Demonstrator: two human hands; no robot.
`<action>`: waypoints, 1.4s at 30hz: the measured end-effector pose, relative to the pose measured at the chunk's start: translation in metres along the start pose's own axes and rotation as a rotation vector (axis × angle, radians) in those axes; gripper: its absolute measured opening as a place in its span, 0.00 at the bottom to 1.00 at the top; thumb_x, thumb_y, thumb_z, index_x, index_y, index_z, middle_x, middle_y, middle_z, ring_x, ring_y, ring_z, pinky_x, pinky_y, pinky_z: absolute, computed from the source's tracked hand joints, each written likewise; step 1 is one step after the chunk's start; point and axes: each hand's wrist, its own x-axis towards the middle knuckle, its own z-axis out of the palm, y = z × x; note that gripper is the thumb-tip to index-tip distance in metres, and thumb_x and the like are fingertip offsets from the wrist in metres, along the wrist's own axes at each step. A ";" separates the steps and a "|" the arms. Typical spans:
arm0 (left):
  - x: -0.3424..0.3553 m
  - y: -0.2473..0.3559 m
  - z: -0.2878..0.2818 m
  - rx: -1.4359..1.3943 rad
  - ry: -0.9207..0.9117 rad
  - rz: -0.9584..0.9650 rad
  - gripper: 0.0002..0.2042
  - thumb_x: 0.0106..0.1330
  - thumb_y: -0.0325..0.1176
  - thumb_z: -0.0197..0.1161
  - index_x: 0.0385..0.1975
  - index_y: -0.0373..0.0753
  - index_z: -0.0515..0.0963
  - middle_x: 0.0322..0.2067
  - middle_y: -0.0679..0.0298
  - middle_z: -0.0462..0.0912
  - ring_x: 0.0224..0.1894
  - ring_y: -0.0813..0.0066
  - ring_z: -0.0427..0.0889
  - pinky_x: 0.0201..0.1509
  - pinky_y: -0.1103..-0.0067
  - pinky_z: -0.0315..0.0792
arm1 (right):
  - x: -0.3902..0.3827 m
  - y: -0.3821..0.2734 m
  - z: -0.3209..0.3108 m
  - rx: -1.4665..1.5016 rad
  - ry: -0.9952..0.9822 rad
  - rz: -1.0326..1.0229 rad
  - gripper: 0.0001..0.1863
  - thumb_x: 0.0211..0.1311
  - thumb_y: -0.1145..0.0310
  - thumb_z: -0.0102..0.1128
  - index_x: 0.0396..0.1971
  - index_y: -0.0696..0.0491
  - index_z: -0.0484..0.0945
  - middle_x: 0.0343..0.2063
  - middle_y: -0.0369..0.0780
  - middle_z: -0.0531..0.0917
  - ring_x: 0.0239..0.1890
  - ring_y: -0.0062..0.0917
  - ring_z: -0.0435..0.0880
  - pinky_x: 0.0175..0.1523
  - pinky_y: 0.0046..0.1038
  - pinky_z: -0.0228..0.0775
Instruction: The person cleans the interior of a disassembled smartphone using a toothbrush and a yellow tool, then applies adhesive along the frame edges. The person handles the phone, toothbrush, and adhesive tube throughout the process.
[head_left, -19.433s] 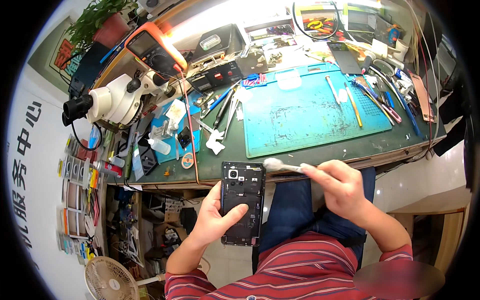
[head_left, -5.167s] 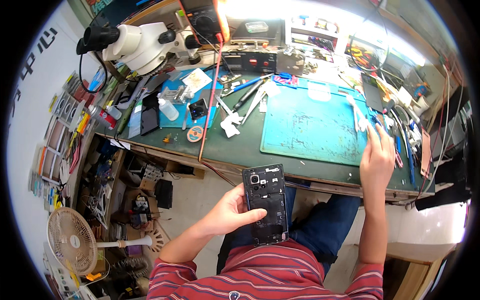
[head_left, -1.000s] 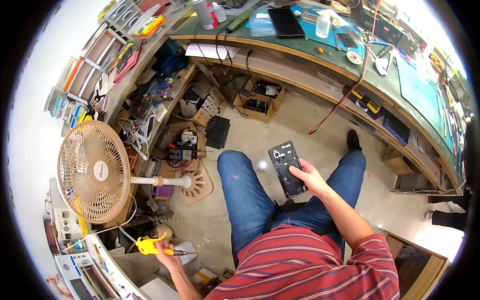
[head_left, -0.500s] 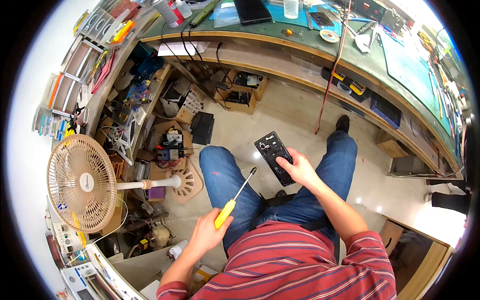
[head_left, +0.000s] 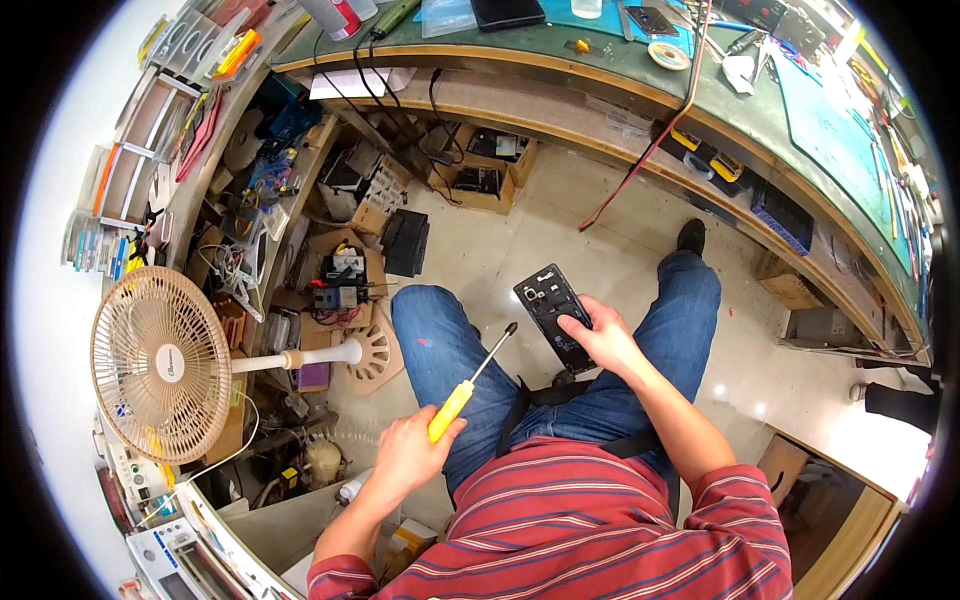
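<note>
By the workbench (head_left: 540,45), left fingers (head_left: 426,415) grip yellow tool (head_left: 456,403), right fingers (head_left: 603,314) phone (head_left: 546,312).

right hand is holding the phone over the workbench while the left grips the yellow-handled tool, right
Not quite: the phone isn't over the workbench. The head view shows the right hand holding it between the person's legs, above the floor; the left hand does grip the yellow-handled tool.
</note>
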 end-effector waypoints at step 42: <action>0.008 0.023 -0.012 0.043 0.100 0.081 0.22 0.68 0.54 0.63 0.36 0.37 0.81 0.26 0.46 0.84 0.33 0.41 0.84 0.36 0.55 0.76 | -0.007 -0.015 0.005 0.099 -0.101 -0.029 0.15 0.69 0.61 0.63 0.43 0.59 0.81 0.29 0.39 0.86 0.32 0.19 0.83 0.39 0.29 0.76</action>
